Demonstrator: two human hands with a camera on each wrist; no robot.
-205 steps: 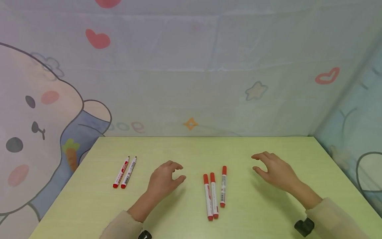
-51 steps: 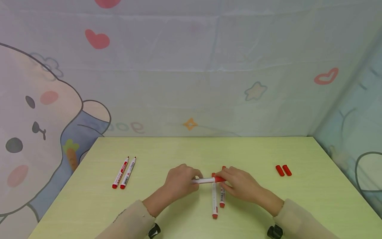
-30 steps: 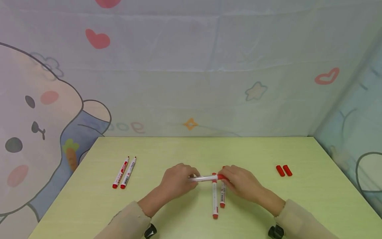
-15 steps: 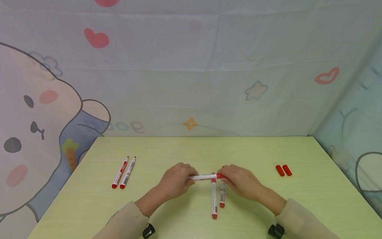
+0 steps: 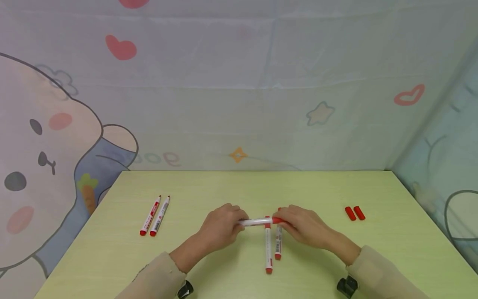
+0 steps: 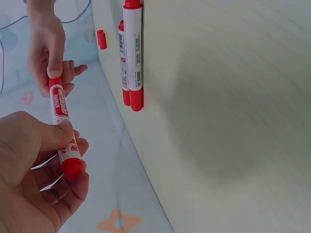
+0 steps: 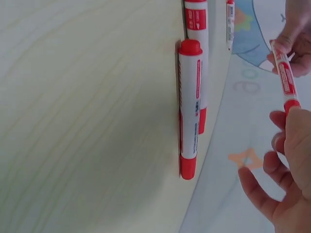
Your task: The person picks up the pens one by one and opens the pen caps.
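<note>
A white whiteboard marker (image 5: 255, 222) with a red cap is held level above the table between both hands. My left hand (image 5: 221, 226) grips the barrel near its red end, thumb along the label in the left wrist view. With thumb and index finger my right hand (image 5: 308, 226) pinches the red cap (image 7: 291, 104); the other fingers are spread in the right wrist view. The cap sits against the barrel. Below the held marker lie two capped red markers, one nearer the middle (image 5: 268, 249) and one to its right (image 5: 278, 243), its top partly hidden by the right hand.
Two uncapped markers, one at the left (image 5: 150, 216) and one beside it (image 5: 159, 216), lie side by side with tips away from me. Two loose red caps, a left one (image 5: 350, 213) and a right one (image 5: 359, 213), lie at the right. A printed cloth (image 5: 261, 104) hangs behind the table (image 5: 209, 187).
Since the earliest frame, one marker has been lifted from the middle group into both hands, and two loose caps have appeared at the right. Over the last second the hands have barely moved.
</note>
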